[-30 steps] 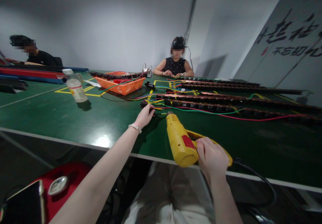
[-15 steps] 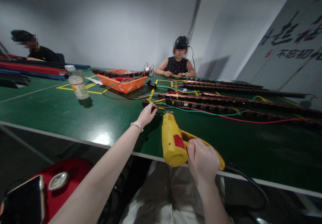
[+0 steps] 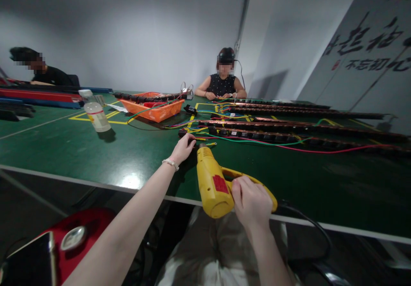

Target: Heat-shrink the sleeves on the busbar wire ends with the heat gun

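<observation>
My right hand (image 3: 253, 201) is wrapped round the handle of a yellow heat gun (image 3: 210, 181) with a red label on its side. The gun's nozzle points away from me at thin wires (image 3: 203, 139), just right of my left hand's fingertips. Low over the green table, my left hand (image 3: 183, 149) is closed in a pinch on the wires; the fingers partly hide the held part. A yellow wire end with a ring terminal (image 3: 212, 144) shows just beyond the nozzle.
Long dark bars with copper wiring (image 3: 308, 127) lie across the right side. An orange basket (image 3: 154, 113) and a bottle (image 3: 98, 117) stand to the left. Two people sit at the table's far side. A red stool (image 3: 96, 217) holds a phone (image 3: 30, 260) and a small dish.
The heat gun's nozzle has shifted left, closer to my left hand, and more of the yellow wire end shows. The whole view has also shifted slightly. My left hand keeps its pinch.
</observation>
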### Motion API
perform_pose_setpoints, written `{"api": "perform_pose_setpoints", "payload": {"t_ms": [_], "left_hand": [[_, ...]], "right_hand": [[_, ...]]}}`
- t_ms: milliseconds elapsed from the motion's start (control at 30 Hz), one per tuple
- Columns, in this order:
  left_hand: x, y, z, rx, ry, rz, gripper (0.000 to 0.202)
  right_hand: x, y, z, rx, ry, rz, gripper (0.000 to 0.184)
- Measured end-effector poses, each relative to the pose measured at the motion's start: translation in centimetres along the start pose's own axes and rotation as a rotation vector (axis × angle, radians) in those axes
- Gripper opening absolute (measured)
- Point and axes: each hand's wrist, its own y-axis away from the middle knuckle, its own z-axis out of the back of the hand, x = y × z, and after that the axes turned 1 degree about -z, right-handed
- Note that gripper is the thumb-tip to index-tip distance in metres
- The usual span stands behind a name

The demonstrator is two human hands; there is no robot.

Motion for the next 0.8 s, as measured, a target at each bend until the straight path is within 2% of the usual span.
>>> {"api": "perform_pose_setpoints", "payload": {"t_ms": [233, 400, 600, 800], "left_hand": [[-0.2, 0.0, 0.1, 0.001, 0.009, -0.011, 0.011], [-0.1, 0.0, 0.2, -0.002, 0.038, 0.009, 0.012], [-0.2, 0.0, 0.1, 0.009, 0.027, 0.032, 0.013], [-0.2, -0.2, -0.1, 0.024, -0.005, 0.005, 0.014]], "right_hand": [[-3.5, 0.1, 0.1, -0.005, 0.068, -0.038, 0.034], [-5.3, 0.1, 0.3, 0.049, 0.126, -0.087, 0.034], [-5.2, 0.1, 0.4, 0.011, 0.183, -0.158, 0.036], [-4.7, 0.1, 0.7, 0.049, 0.166, -0.124, 0.033]]}}
